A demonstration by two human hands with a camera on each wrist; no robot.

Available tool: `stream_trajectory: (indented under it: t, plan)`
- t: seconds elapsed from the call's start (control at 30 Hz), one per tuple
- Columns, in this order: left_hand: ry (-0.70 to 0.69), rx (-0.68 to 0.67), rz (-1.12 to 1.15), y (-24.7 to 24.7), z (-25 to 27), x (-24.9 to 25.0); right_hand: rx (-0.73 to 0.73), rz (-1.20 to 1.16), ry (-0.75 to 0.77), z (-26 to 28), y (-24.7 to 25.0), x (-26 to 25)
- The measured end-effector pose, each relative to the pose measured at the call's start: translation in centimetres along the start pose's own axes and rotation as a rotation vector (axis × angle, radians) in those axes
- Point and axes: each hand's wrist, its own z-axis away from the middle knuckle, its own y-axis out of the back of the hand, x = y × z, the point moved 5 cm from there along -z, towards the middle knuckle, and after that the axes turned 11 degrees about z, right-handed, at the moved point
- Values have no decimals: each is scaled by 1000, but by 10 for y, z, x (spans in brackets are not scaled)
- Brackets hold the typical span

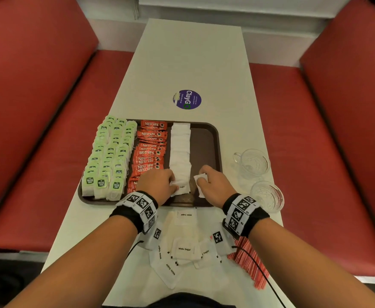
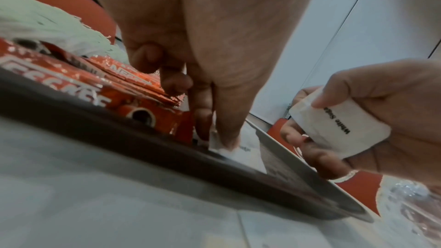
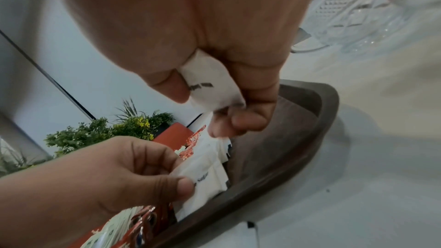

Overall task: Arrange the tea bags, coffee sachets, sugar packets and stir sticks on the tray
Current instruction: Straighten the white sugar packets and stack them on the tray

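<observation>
Fingertips point(image 3: 183, 186) of the left hand point(image 1: 157, 183) pinched the nearest sugar packet point(image 3: 207, 176) at the near end of the white sugar row point(image 1: 180, 152), thumb on top and the other fingers curled beneath, the packet lying against the tray floor. Just to its right, the right hand point(image 1: 213, 185) was clamped on a second packet point(image 2: 339, 125), printed "White Sugar", thumb across its face and fingers folded behind it, held a little above the bare right strip of the brown tray point(image 1: 217, 138). Both hands came in palm-down from the near edge, wrists bent slightly, each wearing a black band with checkered marker tags, forearms stretched forward over the white table point(image 1: 193, 63).

On the tray the green-tagged tea bags point(image 1: 108, 156) filled the left side in overlapping rows, the red coffee sachets point(image 1: 150, 150) ran beside them in the middle, and the sugar row stood right of those. Loose sugar packets point(image 1: 182, 250) lay heaped on the table near the person, between the forearms, and the red-and-white stir sticks point(image 1: 248, 261) lay under the right forearm, at the near right. Two cut-glass cups point(image 1: 252, 163) stood on the table right of the tray. A round purple sticker point(image 1: 187, 99) sat farther along the table, with red bench seats point(image 1: 48, 130) on both sides.
</observation>
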Motion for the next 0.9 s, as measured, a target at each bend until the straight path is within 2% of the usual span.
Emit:
stream_trajectory:
  t: [0.13,0.3,0.5,0.63,0.77,0.9]
  plan:
    - [-54,90,47,4,0,1,72,87,69,-1,7,-3]
    - [-169,-60,-50,-5,4,3,117,-3,39,-2,12,-2]
    - [-196,-90,-70,-4,-1,5,120,-69,10,-5,9,1]
    - [-198,-166,123,6,1,7,102,-99,10,-3,4,-2]
    - [-193,-96,348,12,4,8,30,-85,35,-3,-6,-6]
    - [-185,-109,309,12,6,1,-1,18,9,-1,-9,1]
